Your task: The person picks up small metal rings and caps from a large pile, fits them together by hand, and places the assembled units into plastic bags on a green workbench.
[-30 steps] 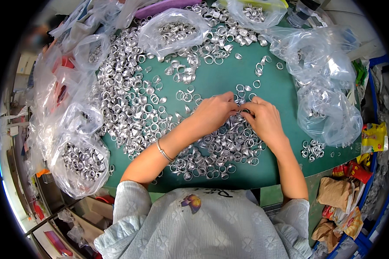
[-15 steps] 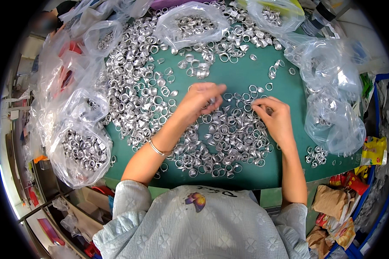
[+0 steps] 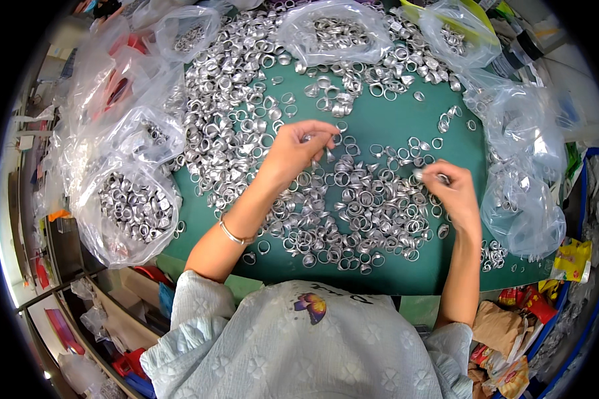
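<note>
Loose silver-coloured metal rings (image 3: 379,213) lie heaped on the green tabletop in front of me. My left hand (image 3: 291,151) is over the left side of this heap, its fingers curled around rings, some of which show at the palm and below the fingertips. How many it holds is hidden. At the heap's right edge, my right hand (image 3: 458,193) is closed in a pinch, with a ring (image 3: 418,174) at its fingertips. A larger mass of rings (image 3: 226,113) spreads along the left and far sides of the table.
Clear plastic bags of rings stand at the left (image 3: 173,219), the far side (image 3: 289,40) and the right (image 3: 552,233). A small ring cluster (image 3: 493,255) lies near the right edge. A dark-capped bottle (image 3: 519,53) stands at the far right, and paper packaging (image 3: 499,327) sits below the table edge.
The view has shifted, so the table appears farther right. My hands have moved apart: the left one leftward over the rings, the right one a little rightward with a ring at its fingertips.
</note>
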Available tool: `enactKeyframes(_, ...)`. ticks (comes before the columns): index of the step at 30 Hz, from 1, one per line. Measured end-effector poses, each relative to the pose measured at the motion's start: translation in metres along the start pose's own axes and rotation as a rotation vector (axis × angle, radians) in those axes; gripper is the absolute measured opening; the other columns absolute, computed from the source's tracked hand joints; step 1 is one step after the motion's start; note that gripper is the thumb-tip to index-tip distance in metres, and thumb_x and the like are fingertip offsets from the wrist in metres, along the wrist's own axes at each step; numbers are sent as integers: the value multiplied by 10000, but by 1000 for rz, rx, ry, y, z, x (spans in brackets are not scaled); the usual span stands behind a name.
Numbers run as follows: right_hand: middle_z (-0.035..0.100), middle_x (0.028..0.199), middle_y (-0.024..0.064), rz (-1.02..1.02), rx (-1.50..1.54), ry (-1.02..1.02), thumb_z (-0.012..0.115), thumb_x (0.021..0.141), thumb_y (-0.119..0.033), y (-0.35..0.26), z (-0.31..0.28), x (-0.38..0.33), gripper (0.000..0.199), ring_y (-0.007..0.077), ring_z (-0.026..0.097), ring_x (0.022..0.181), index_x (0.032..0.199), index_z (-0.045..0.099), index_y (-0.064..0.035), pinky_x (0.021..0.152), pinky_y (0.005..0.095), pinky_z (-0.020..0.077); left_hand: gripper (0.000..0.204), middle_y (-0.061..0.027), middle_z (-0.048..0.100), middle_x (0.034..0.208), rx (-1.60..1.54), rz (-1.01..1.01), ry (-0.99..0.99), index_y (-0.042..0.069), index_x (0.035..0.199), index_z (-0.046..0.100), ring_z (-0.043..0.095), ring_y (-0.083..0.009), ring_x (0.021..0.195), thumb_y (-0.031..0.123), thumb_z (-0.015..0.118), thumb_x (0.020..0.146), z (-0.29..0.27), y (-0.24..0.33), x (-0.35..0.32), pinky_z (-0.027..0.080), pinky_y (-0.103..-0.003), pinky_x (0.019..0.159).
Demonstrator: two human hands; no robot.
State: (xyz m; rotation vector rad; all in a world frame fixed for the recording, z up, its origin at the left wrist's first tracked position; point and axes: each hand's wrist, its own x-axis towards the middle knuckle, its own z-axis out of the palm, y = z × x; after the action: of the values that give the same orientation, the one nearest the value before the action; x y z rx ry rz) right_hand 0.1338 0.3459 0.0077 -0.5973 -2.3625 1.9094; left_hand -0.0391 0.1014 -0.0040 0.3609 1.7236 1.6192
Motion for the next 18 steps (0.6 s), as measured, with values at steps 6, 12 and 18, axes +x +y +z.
enactKeyframes(6, 439, 801, 82, 178, 1314, -143, 464, 952, -228, 7, 13, -14, 221, 112, 352, 490, 841, 490, -38, 306, 193, 301, 180, 24, 585, 687, 415, 98, 94, 21, 1028, 670, 470, -21, 602, 90, 568, 898, -14, -6, -37, 357, -177, 515)
enactKeyframes(12, 397, 720, 47, 320, 1247, -238, 458, 972, -226, -3, 45, -23, 205, 97, 333, 450, 928, 472, -26, 317, 192, 284, 185, -31, 614, 748, 261, 105, 294, 29, 1010, 676, 508, -64, 606, 37, 539, 885, -35, -18, -97, 383, -229, 511)
enactKeyframes(18, 495, 670, 12, 195, 689, -249, 590, 895, -92, -7, 82, -23, 144, 72, 414, 448, 824, 622, 29, 379, 182, 281, 181, -17, 577, 773, 219, 124, 584, 8, 1016, 664, 458, -49, 607, 2, 533, 892, -53, -51, -163, 360, -199, 522)
